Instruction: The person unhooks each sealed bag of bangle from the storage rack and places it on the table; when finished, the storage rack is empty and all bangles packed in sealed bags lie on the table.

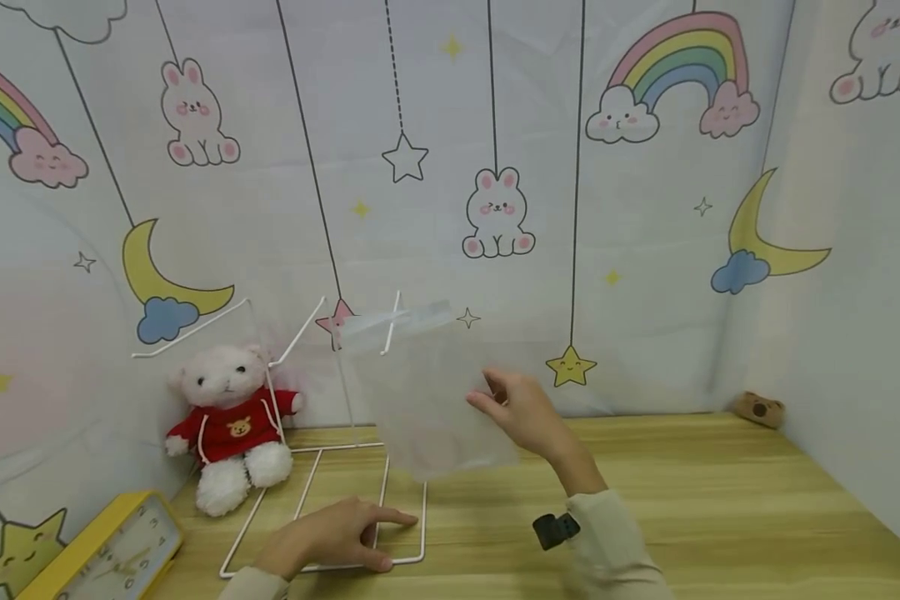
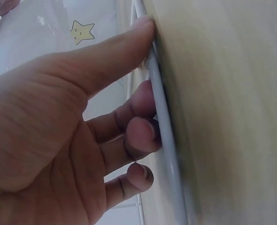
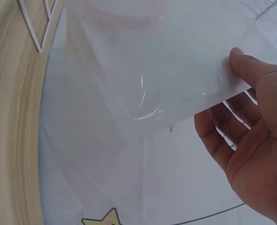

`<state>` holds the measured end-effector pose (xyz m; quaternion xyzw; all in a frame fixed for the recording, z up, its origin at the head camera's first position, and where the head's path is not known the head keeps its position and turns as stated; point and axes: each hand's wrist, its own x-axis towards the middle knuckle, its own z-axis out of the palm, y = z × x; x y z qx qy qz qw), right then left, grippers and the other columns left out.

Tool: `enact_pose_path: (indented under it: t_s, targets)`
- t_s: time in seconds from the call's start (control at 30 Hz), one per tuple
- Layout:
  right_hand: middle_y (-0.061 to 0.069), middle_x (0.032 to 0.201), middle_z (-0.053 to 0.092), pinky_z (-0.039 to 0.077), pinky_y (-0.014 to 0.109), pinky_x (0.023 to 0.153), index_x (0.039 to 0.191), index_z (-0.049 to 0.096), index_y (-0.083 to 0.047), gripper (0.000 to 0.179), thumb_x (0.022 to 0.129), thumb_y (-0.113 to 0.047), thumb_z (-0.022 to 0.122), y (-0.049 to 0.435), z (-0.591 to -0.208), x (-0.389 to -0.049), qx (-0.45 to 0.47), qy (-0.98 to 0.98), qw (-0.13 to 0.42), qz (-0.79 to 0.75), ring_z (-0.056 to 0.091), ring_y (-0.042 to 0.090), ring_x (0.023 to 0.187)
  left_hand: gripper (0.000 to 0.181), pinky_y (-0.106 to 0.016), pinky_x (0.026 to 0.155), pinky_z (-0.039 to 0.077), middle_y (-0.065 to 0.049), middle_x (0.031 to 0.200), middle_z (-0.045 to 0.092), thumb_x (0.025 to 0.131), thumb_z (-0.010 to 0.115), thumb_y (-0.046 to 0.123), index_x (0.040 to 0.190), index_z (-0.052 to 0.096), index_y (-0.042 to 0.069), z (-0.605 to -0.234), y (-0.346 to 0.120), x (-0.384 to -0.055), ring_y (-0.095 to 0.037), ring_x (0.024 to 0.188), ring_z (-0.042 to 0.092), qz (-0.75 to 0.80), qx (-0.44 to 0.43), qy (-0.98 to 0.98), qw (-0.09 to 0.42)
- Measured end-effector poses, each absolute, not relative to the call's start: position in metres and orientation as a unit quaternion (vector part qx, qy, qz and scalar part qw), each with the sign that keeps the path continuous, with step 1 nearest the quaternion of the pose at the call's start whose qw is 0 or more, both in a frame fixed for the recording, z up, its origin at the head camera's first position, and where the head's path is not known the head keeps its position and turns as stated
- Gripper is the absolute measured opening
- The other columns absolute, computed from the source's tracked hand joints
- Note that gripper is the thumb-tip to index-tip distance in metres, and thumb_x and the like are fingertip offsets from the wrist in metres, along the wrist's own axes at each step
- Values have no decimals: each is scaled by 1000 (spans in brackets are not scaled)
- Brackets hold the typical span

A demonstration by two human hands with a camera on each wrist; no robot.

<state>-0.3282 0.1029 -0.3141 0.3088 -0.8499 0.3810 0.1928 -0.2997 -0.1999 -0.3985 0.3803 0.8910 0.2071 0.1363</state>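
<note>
A translucent plastic bag [image 1: 427, 400] hangs from the upper arms of a white wire rack [image 1: 424, 537], its top edge folded over near one arm. My right hand [image 1: 521, 412] pinches the bag's right side; in the right wrist view the thumb lies over the film and the other fingers are behind its edge. Low on the rack, my left hand [image 1: 345, 533] holds the base. The left wrist view has the thumb tip on the front rod [image 2: 164, 112] and the curled fingers close against it. The left index finger points rightward in the head view.
A plush bear [image 1: 228, 417] in a red top sits behind the rack at left. The yellow clock [image 1: 131, 546] stands at the front left. A small brown bear-faced object [image 1: 760, 410] lies at the back right corner. Patterned cloth [image 1: 645, 217] encloses the wooden table [image 1: 682, 500].
</note>
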Motion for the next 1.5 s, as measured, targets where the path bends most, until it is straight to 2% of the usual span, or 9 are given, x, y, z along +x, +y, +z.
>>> enact_pose_path:
  t_s: [0.1, 0.23, 0.57, 0.93, 1.07, 1.2, 1.3, 1.5]
  targets:
    - [-3, 67, 45, 44, 28, 59, 75, 44, -13, 33, 98, -22, 66, 107, -312, -326, 309, -850, 209, 372, 56, 10, 68, 52, -20, 57, 40, 15, 65, 52, 87, 78, 28, 136, 64, 16, -398, -200, -298, 3, 57, 44, 210, 381, 890, 134]
    - [-5, 65, 41, 43, 27, 58, 74, 43, -14, 34, 98, -21, 67, 109, -311, -324, 319, -846, 220, 366, 56, 9, 66, 51, -20, 57, 40, 16, 65, 51, 87, 79, 28, 135, 64, 18, -400, -200, -296, 3, 57, 44, 207, 372, 895, 134]
    - [-6, 63, 30, 32, 23, 54, 73, 39, -15, 37, 98, -18, 67, 111, -306, -318, 340, -843, 217, 357, 38, 7, 56, 52, -20, 59, 41, 16, 66, 51, 86, 79, 28, 135, 64, 20, -406, -200, -297, 4, 59, 45, 206, 376, 894, 127]
    - [-11, 64, 28, 28, 22, 55, 73, 40, -15, 37, 96, -17, 69, 116, -290, -306, 371, -826, 208, 371, 33, 2, 56, 51, -22, 63, 43, 16, 70, 54, 87, 78, 30, 135, 62, 24, -406, -202, -299, 2, 62, 49, 201, 365, 899, 135]
    - [-10, 66, 43, 31, 23, 55, 77, 54, -15, 24, 97, -18, 66, 121, -285, -301, 375, -817, 201, 390, 40, 4, 57, 51, -23, 64, 43, 15, 71, 55, 88, 78, 30, 136, 61, 24, -405, -202, -298, 1, 64, 49, 195, 357, 903, 138]
    - [-7, 78, 63, 41, 23, 58, 92, 70, -14, 10, 99, -19, 64, 125, -281, -298, 377, -805, 208, 408, 52, 7, 64, 51, -24, 65, 43, 14, 72, 55, 88, 77, 29, 136, 60, 25, -403, -203, -296, -1, 64, 49, 196, 342, 907, 149]
    - [-5, 83, 67, 46, 25, 62, 96, 72, -13, 10, 99, -19, 64, 128, -278, -296, 374, -801, 216, 414, 56, 10, 68, 50, -25, 66, 43, 13, 73, 55, 89, 76, 28, 136, 60, 26, -403, -205, -295, -2, 65, 49, 195, 332, 909, 156]
    - [-7, 82, 67, 49, 26, 67, 93, 69, -14, 9, 99, -19, 64, 137, -271, -287, 367, -806, 215, 412, 58, 10, 72, 50, -23, 63, 43, 13, 71, 54, 88, 77, 25, 136, 60, 23, -402, -202, -295, 0, 62, 48, 196, 352, 904, 143]
